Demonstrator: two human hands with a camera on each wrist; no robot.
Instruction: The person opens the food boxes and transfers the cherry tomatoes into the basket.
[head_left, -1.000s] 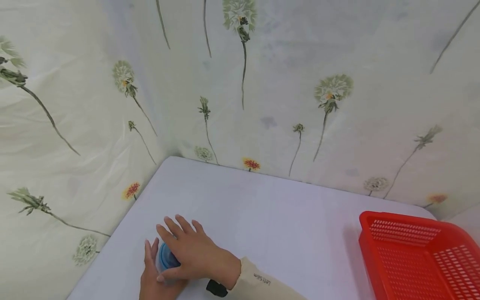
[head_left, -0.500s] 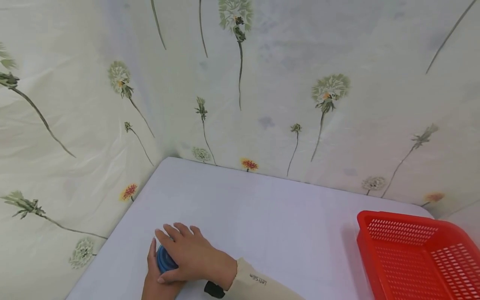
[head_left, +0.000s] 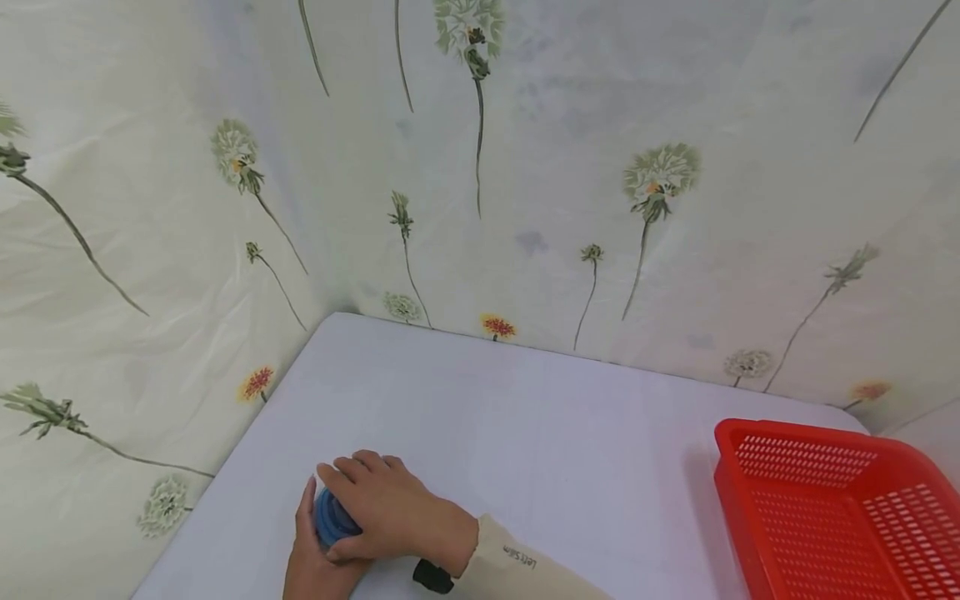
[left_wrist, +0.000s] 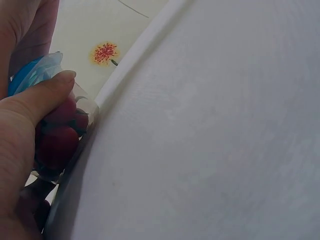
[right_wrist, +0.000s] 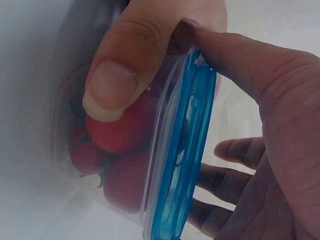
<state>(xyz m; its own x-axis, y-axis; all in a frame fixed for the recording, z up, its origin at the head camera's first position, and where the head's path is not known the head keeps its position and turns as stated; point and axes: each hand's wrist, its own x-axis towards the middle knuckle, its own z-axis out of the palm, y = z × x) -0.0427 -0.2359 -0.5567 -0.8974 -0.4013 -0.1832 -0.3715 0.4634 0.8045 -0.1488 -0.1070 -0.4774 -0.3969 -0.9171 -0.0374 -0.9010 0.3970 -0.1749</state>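
Dandelion-print wall covering [head_left: 547, 167] behind white tabletop [head_left: 555, 450].

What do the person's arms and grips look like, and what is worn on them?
A loose cream sleeve bearing small dark lettering ends at the right wrist, where a black object shows underneath. The right grip and left grip show no gloves or rings. No left sleeve is visible.

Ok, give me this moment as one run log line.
left hand: holds clear jar of tomatoes | right hand: grips blue lid on jar | red basket: off to the right
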